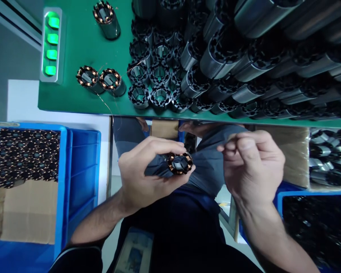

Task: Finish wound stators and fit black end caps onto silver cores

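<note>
My left hand (143,172) is wrapped round a motor stator (180,164), a dark metal cylinder whose end with copper windings faces up towards me. Fingers lie along its far side and the thumb along its near side. To the right, apart from the stator, my right hand (252,163) is closed in a pinch. Whatever sits between those fingertips, if anything, is too small to make out. On the green table, two wound stators (111,80) stand side by side with loose copper wires trailing from them. One more wound stator (106,21) stands farther back.
Many bare stator cores (160,94) are stacked along the green table (82,100). A box with four green-lit buttons (51,45) stands at its left. Wound stators partly fill a blue crate (82,170) at left. At right are a cardboard box (287,151) and a blue bin (315,194).
</note>
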A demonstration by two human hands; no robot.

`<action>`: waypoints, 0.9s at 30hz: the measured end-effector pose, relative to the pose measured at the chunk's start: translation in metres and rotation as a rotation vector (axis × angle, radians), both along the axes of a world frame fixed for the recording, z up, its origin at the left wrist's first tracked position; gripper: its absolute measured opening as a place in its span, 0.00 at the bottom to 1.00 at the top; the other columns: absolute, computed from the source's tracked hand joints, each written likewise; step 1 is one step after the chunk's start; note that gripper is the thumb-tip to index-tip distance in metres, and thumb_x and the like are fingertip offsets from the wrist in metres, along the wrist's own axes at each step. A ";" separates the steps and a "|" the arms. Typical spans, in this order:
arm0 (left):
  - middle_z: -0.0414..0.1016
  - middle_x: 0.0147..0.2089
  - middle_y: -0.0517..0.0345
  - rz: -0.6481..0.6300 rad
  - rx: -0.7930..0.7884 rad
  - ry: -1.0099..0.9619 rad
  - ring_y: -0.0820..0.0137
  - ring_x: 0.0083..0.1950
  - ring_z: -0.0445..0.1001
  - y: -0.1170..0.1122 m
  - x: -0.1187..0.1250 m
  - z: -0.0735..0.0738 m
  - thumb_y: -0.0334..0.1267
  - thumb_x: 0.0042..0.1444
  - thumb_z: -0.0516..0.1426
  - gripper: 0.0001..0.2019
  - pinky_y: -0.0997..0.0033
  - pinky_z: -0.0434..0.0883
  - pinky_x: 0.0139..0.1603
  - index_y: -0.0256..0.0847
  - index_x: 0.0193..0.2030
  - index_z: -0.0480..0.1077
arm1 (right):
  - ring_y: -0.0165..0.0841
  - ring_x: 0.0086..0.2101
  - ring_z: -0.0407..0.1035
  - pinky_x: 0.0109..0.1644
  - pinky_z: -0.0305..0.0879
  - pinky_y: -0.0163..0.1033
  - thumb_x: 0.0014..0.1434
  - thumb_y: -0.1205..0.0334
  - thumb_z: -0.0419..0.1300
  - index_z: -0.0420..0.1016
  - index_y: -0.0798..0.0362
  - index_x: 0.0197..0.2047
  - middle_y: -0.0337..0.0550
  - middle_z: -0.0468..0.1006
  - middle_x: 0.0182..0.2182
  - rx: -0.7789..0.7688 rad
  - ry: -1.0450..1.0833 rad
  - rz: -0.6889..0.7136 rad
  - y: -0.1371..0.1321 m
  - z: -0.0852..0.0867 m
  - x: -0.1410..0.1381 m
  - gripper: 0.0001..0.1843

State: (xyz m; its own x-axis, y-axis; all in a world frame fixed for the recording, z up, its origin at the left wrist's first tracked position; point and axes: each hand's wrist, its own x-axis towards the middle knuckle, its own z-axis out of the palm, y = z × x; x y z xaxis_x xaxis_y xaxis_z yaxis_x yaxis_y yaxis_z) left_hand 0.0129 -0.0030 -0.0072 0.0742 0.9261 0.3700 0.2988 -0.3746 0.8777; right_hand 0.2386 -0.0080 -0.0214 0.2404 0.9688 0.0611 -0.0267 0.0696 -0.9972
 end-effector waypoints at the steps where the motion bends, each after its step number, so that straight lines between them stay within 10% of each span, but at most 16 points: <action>1: 0.93 0.48 0.57 0.033 -0.005 0.004 0.63 0.47 0.92 0.001 0.001 0.000 0.41 0.57 0.84 0.19 0.66 0.88 0.51 0.45 0.50 0.85 | 0.36 0.35 0.80 0.40 0.80 0.43 0.73 0.55 0.80 0.94 0.38 0.47 0.39 0.86 0.35 0.026 -0.024 -0.002 -0.002 0.000 -0.003 0.02; 7: 0.92 0.44 0.60 0.033 0.029 0.034 0.68 0.41 0.88 0.003 0.001 0.000 0.48 0.61 0.82 0.19 0.71 0.84 0.46 0.46 0.51 0.86 | 0.40 0.39 0.84 0.45 0.83 0.48 0.67 0.69 0.81 0.93 0.40 0.49 0.42 0.91 0.41 0.179 -0.252 0.278 -0.008 0.012 -0.018 0.13; 27: 0.79 0.52 0.51 -0.102 0.104 0.142 0.62 0.54 0.81 0.000 0.008 -0.006 0.49 0.77 0.69 0.17 0.63 0.80 0.54 0.43 0.61 0.71 | 0.41 0.36 0.83 0.45 0.85 0.51 0.72 0.59 0.80 0.95 0.38 0.46 0.42 0.90 0.37 0.068 -0.182 0.168 -0.010 0.017 -0.012 0.03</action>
